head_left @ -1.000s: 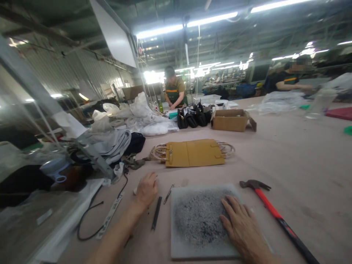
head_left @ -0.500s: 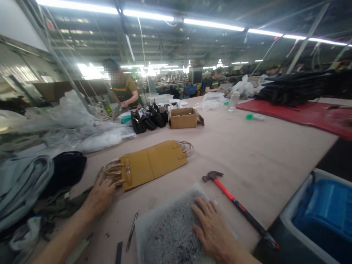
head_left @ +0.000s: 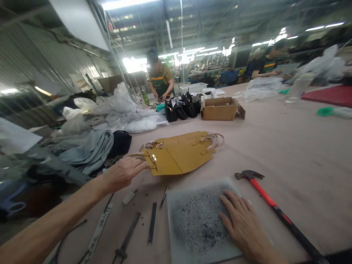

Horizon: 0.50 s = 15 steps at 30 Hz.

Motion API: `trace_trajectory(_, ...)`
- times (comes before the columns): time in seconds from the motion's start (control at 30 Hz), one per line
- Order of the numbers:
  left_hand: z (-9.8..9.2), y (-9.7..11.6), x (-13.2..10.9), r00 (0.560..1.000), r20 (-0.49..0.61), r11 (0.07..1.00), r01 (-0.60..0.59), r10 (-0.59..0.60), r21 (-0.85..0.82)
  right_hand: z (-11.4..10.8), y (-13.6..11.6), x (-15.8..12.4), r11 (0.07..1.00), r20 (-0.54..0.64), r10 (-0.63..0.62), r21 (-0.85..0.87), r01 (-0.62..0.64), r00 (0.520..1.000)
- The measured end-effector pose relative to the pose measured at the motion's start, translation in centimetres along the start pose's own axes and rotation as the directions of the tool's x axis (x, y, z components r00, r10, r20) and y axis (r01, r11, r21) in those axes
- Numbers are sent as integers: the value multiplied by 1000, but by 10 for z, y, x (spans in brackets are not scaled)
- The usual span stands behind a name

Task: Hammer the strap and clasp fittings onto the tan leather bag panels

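In the head view, the left hand [head_left: 126, 172] has its fingers closed on the left end of the upper mustard panel [head_left: 177, 159], which reaches away rightward from that grip, tilted over another mustard panel [head_left: 181, 138] just behind it. The separation looks only begun: the two overlap, not yet wholly apart. A metal clasp [head_left: 153, 157] beside the grip and handle loops [head_left: 221, 139] at the far end are already fitted; whether their fixing is finished cannot be told. Right of and nearer than the grip, the right hand [head_left: 244, 223] rests open, fingers spread, on the speckled slab [head_left: 189, 216]; beyond it the hammer [head_left: 265, 194] lies unheld.
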<state>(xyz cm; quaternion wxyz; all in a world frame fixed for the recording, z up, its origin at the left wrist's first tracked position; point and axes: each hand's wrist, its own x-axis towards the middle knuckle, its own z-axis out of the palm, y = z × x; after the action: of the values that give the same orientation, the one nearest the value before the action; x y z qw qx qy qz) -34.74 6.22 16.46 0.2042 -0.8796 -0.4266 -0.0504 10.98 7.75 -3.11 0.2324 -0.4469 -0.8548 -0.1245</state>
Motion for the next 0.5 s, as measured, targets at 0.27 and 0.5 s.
trace_trajectory(0.27, -4, 243, -45, 876, -39, 838, 446, -480, -314, -13, -2, 10, 992, 102, 31, 119, -44, 994)
trace_trajectory(0.5, 30, 393, 48, 720, 342, 463, 666, -603, -585, -13, 20, 11, 837, 90, 80, 535, -116, 993)
